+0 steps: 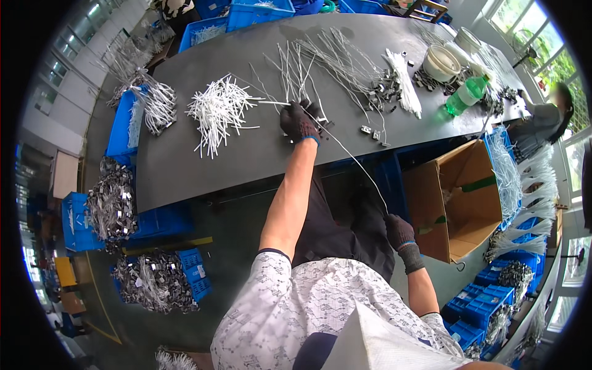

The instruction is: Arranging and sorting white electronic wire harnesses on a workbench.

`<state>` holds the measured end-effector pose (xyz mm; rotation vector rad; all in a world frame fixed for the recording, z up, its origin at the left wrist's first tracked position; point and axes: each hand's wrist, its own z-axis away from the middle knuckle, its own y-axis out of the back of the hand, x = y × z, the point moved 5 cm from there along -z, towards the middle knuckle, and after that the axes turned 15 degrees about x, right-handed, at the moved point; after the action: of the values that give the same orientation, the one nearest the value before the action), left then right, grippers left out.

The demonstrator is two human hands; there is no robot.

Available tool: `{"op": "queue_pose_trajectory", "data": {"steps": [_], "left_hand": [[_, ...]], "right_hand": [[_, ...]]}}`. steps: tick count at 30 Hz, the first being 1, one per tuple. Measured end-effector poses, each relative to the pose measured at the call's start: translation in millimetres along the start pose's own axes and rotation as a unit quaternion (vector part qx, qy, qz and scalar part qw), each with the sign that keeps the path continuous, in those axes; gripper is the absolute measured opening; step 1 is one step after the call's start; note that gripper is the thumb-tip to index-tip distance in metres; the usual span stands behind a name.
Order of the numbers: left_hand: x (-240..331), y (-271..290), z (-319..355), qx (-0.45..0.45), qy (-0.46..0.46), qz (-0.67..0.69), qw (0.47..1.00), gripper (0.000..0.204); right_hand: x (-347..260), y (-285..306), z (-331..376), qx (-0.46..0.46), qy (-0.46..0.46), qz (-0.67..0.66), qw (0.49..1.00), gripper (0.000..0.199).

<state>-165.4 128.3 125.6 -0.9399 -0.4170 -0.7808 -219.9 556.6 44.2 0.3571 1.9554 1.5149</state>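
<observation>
1. Landmark: the dark grey table (pixel 185 179).
2. Right hand (pixel 401 231), dark knitted glove: below the table's near edge, fingers curled closed around the lower end of a cord.
3. Cord (pixel 357 161): thin, pale whitish, smooth-looking, slightly bowed. Runs from the right hand up across the table's near edge to the left hand.
4. Cardboard box (pixel 424 206): brown, open, tilted, off the table's near edge, right of the right hand.
5. Left hand (pixel 300 121), dark glove with blue cuff edge: over the table's near part, fingers bent at the cord's upper end. Fingertips partly hidden; cannot tell how tightly they close.
6. White tube (pixel 272 103): straight, slim, brighter than the cord; above the table, reaching left from the left hand.
7. Tube pile (pixel 222 114): many short white pieces, heaped crosswise on the table's left part.
8. Green bottle (pixel 467 95): lying tilted on the table's right part.
9. Loose wires (pixel 342 61): thin, greyish, fanned toward the table's far edge.
10. Blue crate (pixel 260 13): beyond the table's far edge.
</observation>
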Motion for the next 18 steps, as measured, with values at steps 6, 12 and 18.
{"op": "queue_pose_trajectory", "data": {"steps": [6, 12, 18], "left_hand": [[26.7, 3.7, -32.5, 0.022, -0.151, 0.044, 0.987, 0.016], [13.8, 12.4, -44.0, -0.026, -0.112, -0.017, 0.993, 0.014], [-45.3, 14.4, -20.5, -0.232, 0.077, -0.309, 0.919, 0.015]], "right_hand": [[18.0, -24.0, 0.1, -0.042, -0.014, 0.003, 0.999, 0.018], [15.6, -32.8, -11.5, -0.068, -0.034, -0.006, 0.997, 0.018], [40.1, -47.5, -5.0, -0.086, -0.044, -0.035, 0.995, 0.018]]}}
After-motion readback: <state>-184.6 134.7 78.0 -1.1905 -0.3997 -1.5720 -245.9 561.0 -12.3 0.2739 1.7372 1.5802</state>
